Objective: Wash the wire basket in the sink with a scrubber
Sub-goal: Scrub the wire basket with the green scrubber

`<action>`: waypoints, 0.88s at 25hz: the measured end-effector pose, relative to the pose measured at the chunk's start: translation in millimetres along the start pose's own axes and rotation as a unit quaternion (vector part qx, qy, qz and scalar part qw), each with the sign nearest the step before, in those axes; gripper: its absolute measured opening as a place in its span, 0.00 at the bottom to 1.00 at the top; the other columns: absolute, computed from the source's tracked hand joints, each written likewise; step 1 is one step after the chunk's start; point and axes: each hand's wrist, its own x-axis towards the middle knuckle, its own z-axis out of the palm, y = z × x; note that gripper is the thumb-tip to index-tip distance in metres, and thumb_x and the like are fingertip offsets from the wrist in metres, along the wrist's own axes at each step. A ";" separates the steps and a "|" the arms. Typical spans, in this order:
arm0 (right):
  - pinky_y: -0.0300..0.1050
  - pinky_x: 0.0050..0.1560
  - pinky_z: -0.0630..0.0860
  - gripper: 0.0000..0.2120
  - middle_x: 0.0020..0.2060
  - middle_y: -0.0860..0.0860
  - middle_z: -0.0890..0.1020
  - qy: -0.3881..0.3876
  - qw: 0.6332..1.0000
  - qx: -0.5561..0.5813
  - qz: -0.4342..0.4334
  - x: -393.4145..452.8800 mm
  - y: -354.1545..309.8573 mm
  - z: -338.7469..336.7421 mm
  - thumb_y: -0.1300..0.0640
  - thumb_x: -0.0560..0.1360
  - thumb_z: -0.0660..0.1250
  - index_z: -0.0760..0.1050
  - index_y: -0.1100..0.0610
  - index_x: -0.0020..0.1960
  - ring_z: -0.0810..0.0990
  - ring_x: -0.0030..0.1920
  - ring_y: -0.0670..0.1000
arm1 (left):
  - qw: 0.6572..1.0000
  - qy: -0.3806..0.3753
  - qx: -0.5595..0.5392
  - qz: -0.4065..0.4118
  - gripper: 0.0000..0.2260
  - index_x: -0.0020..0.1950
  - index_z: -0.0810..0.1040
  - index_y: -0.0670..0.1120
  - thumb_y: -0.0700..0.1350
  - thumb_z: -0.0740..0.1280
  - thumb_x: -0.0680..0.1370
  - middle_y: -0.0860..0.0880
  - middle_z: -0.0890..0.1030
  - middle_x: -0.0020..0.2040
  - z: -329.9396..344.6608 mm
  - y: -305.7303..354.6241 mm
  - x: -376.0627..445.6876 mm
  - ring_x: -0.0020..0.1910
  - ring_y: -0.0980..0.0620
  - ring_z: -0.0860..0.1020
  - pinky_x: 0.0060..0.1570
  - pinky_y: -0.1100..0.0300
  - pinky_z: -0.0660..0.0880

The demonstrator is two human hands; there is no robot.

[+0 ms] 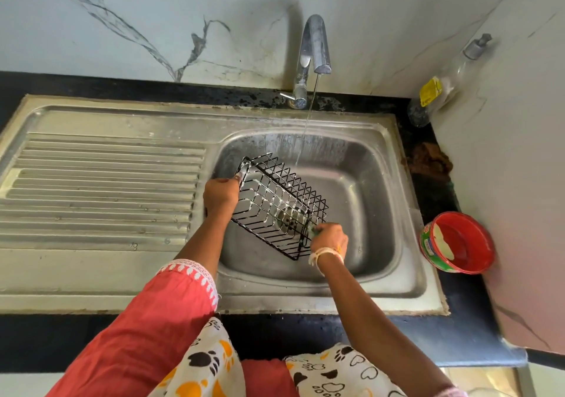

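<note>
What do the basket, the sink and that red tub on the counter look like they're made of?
Wire basket: thin metal wire, seemingly glossy black coated, with suds clinging to it. Sink: stainless steel by its look, brushed grey with dull reflections. Red tub: probably plastic, smooth and shiny with a printed label.

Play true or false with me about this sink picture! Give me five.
1. Water runs from the tap. True.
2. The left hand holds the wire basket. True.
3. The basket lies on the ribbed draining board. False: it is held over the sink bowl.
4. The red tub sits left of the sink. False: it is on the right.
5. The right hand holds something green against the basket. True.
</note>
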 end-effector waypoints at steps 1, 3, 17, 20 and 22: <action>0.46 0.57 0.75 0.11 0.51 0.58 0.83 -0.007 1.000 0.012 0.025 4.1 -5.7 -0.4 0.67 0.75 0.64 0.81 0.58 0.54 0.79 0.57 0.59 | 1.000 0.003 -0.002 0.005 0.13 0.44 0.83 0.37 0.48 0.71 0.75 0.39 0.82 0.42 -0.4 -1.7 -1.0 0.44 0.41 0.78 0.49 0.53 0.74; 0.48 0.57 0.76 0.10 0.53 0.59 0.82 -0.014 0.999 0.018 0.025 -4.2 -30.0 5.5 0.61 0.76 0.65 0.79 0.59 0.57 0.80 0.56 0.59 | 1.000 0.006 -0.006 0.007 0.11 0.38 0.82 0.41 0.47 0.70 0.76 0.40 0.82 0.40 -1.7 -1.6 -3.3 0.44 0.41 0.79 0.48 0.54 0.74; 0.39 0.52 0.74 0.18 0.54 0.54 0.83 0.045 0.995 0.089 0.007 -11.8 -31.7 21.7 0.71 0.73 0.62 0.82 0.54 0.53 0.81 0.53 0.54 | 1.000 0.015 -0.012 -0.013 0.12 0.35 0.79 0.43 0.48 0.71 0.75 0.40 0.83 0.43 -0.8 -1.9 -0.6 0.45 0.42 0.80 0.51 0.52 0.75; 0.35 0.51 0.72 0.19 0.53 0.53 0.83 0.051 0.966 0.116 -0.226 -50.8 -71.8 46.2 0.72 0.73 0.62 0.83 0.54 0.53 0.82 0.50 0.52 | 1.000 0.003 0.008 0.011 0.13 0.36 0.80 0.42 0.48 0.69 0.76 0.43 0.79 0.39 -1.8 -3.5 -2.4 0.42 0.45 0.75 0.48 0.55 0.72; 0.41 0.56 0.76 0.20 0.51 0.57 0.83 0.065 0.924 0.090 -0.366 -49.0 -66.7 51.0 0.76 0.68 0.64 0.83 0.59 0.53 0.82 0.50 0.55 | 1.000 0.003 0.007 0.016 0.15 0.33 0.77 0.43 0.49 0.69 0.76 0.43 0.79 0.38 -2.0 -3.0 -4.3 0.41 0.44 0.75 0.46 0.55 0.72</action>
